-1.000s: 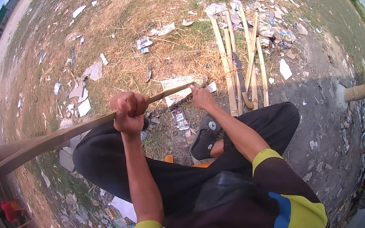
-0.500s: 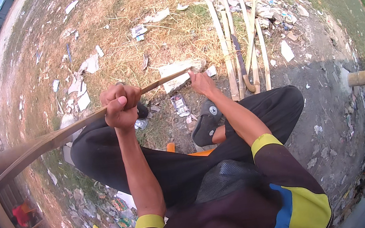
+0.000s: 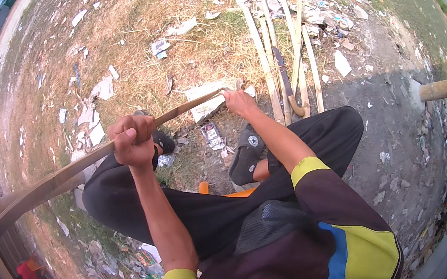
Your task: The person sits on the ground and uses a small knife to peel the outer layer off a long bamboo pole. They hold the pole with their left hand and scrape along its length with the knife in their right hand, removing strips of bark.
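Since the earlier picture, both our hands sit a little lower in the view and the bundle of split bamboo on the ground has come a bit nearer to the top edge; the grip itself looks the same. Our left hand (image 3: 133,140) is closed in a fist around the long bamboo strip (image 3: 68,174), which runs from the lower left, past our knee, up to the right. Our right hand (image 3: 239,102) is closed on the far tip of the same strip, just in front of a pale flat piece of debris (image 3: 208,100).

To do this step well, we judge that we should keep the left fist firm and let the right hand guide the tip, so the strip bends evenly and does not splinter. We sit with legs crossed, so the strip must stay clear of our dark sandal (image 3: 244,156).

Beside the right hand lie the split bamboo pieces (image 3: 269,59) and a curved knife (image 3: 286,82) between them. For packages, a small dark rectangular wrapper (image 3: 212,135) lies near the sandal, a white and blue crumpled packet (image 3: 159,47) is further up on the dry grass, and many white paper scraps (image 3: 103,89) are scattered at the left
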`<state>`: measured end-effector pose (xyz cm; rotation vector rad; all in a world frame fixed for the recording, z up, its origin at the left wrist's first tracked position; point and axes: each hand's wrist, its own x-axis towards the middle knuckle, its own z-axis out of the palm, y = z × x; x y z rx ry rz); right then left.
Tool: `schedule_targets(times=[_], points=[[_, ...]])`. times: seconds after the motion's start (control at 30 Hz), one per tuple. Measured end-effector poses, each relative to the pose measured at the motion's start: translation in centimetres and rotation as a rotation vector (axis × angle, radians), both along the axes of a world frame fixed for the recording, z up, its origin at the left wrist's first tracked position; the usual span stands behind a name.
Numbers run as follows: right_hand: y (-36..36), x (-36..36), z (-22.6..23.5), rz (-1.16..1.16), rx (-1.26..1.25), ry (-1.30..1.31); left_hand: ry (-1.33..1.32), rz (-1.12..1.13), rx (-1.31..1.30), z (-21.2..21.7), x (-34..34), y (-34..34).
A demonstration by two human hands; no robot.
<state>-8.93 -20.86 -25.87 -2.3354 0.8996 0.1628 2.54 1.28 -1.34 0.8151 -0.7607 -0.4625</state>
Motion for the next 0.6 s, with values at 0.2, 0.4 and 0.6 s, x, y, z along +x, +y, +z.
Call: schedule_targets(times=[0.2,0.4,0.6], points=[[-0.6,0.9,-0.6,-0.061,0.011,0.127,-0.035,-0.032,0.014,0.2,-1.2,0.1],[-0.5,0.0,-0.8,-0.043,-0.017,0.139,-0.017,0.018,0.037,0.5,-1.1,1.0],[-1.2,-1.7,-6.1,-0.078,-0.226,0.141,0.039,0.092,0.026,0.0,-0.3,0.8]])
